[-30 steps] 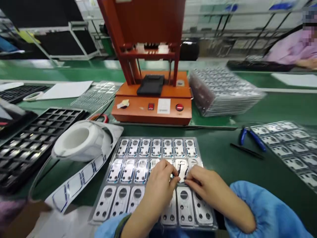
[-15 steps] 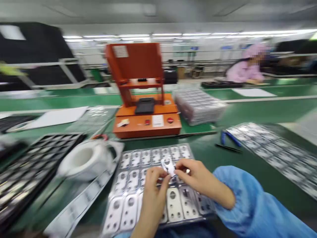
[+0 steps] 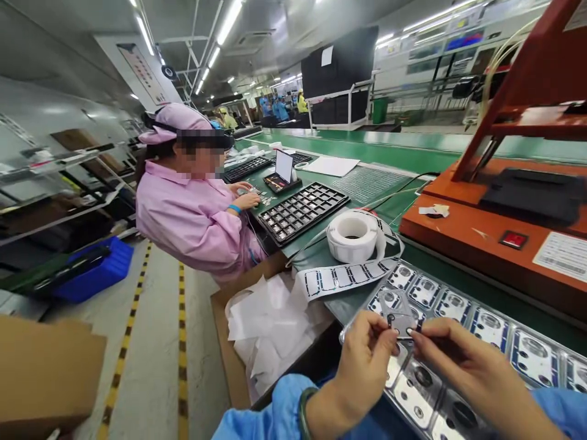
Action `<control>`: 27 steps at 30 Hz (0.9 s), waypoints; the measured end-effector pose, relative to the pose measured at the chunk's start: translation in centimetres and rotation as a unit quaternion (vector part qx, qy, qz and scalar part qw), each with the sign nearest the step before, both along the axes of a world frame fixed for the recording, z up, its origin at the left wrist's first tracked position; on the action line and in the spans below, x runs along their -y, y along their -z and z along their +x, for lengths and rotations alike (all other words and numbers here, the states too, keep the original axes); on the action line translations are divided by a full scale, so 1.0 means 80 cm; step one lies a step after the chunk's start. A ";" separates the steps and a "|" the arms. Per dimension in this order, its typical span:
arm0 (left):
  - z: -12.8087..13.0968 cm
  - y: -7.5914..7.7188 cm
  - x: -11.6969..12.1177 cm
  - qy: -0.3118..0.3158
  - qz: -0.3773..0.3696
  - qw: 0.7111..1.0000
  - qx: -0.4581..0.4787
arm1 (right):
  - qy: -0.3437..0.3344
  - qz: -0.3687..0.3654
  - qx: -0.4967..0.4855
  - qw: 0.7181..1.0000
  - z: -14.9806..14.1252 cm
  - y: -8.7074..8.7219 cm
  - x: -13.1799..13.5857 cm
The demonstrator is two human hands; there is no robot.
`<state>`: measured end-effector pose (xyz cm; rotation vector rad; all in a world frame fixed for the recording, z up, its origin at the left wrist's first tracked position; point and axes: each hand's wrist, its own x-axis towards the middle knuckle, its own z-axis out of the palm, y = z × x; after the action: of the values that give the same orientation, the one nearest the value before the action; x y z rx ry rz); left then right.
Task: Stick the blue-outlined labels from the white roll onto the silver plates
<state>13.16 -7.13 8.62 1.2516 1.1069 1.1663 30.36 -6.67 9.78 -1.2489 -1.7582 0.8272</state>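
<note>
Between both hands is a small thin translucent piece with holes point(image 3: 404, 315). My left hand point(image 3: 355, 366) pinches its left edge between thumb and fingertips. At the right edge, my right hand point(image 3: 477, 370) grips it with thumb and forefinger. The piece is above a clear blister tray point(image 3: 346, 333) that holds rows of white plates with round holes point(image 3: 490, 327). Just beyond the tray stands a white roll of labels point(image 3: 353, 235), and its loose strip point(image 3: 348, 276) hangs over the bench edge. My right hand and forearm hide part of the tray.
An orange press point(image 3: 486, 244) stands at the right. A cardboard box with crumpled white paper point(image 3: 266, 330) is below the bench edge. To the left, a co-worker in pink point(image 3: 192, 214) sits handling small parts near a black compartment tray point(image 3: 302, 211).
My view has swung far to the left, bringing the co-worker and the paper-filled box into sight. Both hands still hold the small piece above the tray.
</note>
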 end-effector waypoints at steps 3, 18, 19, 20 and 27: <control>-0.003 0.009 0.001 0.001 0.007 0.999 -0.036 | -0.011 -0.007 -0.040 0.999 -0.004 0.010 -0.004; -0.004 0.010 -0.002 -0.040 0.033 0.998 -0.024 | -0.011 -0.016 -0.058 0.998 -0.006 0.002 -0.001; -0.004 0.008 -0.003 -0.038 0.025 0.999 -0.018 | -0.012 -0.011 -0.057 0.998 -0.006 0.001 -0.001; -0.004 0.005 -0.004 -0.035 0.019 0.999 -0.013 | -0.011 -0.005 -0.058 0.998 -0.005 0.001 -0.001; -0.004 -0.003 -0.013 -0.034 -0.019 0.999 0.003 | -0.006 0.047 -0.040 0.998 -0.004 -0.004 -0.001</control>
<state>12.83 -6.12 8.85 1.1893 1.1686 1.1940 30.07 -6.61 10.13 -1.1306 -1.7224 0.7813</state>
